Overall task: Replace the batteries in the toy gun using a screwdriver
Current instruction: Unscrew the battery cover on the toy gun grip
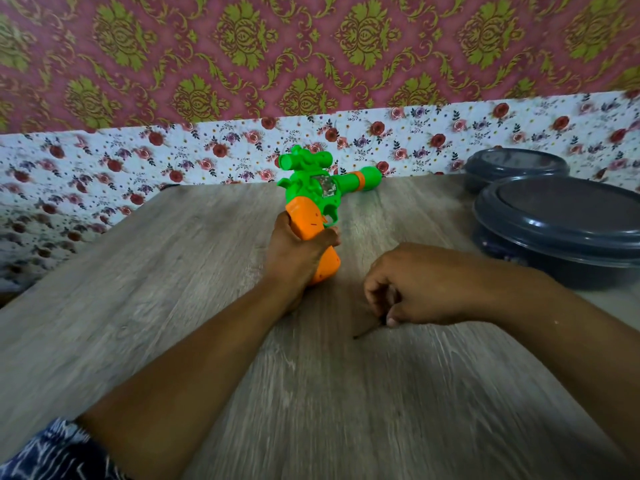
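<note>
toy gun (313, 188): glossy plastic | table (173, 271): matt woodgrain | containers (561, 230): glossy plastic

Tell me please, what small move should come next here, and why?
Probably the right hand should bring the screwdriver tip up to the orange grip of the toy gun. The left hand already holds that grip on the table, while the thin tool points at the tabletop, apart from the toy. No screw is clearly visible through the blur.
</note>
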